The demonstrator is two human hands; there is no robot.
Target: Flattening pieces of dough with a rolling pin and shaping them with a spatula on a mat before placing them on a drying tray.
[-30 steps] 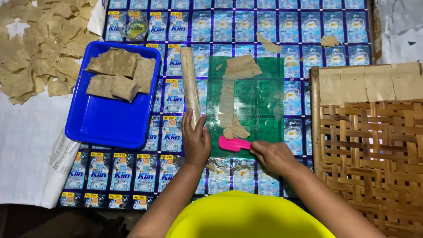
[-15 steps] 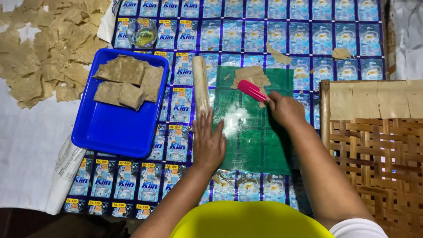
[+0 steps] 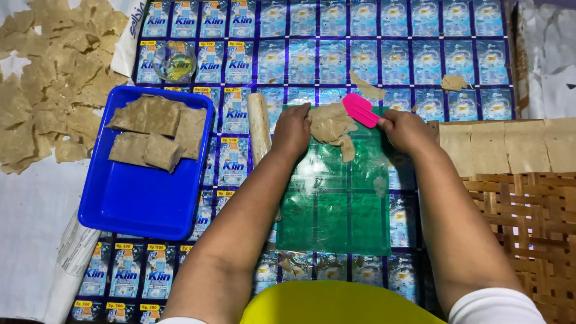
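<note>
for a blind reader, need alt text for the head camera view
Seen from above, a person's left hand presses a lump of tan dough on a green plastic sheet while the right hand holds a pink scraper against it. A blue tray of thin tan squares sits to the left.

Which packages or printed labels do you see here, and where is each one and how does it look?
Sachet mat: covers the work surface; flattened rectangular packets in rows, blue and purple with yellow corner labels.
Printed white sack: upper left, beside the mat; white with dark lettering.
Printed wrapper: lower left, under the blue tray; white with small dark print.
No screens or signs.
</note>
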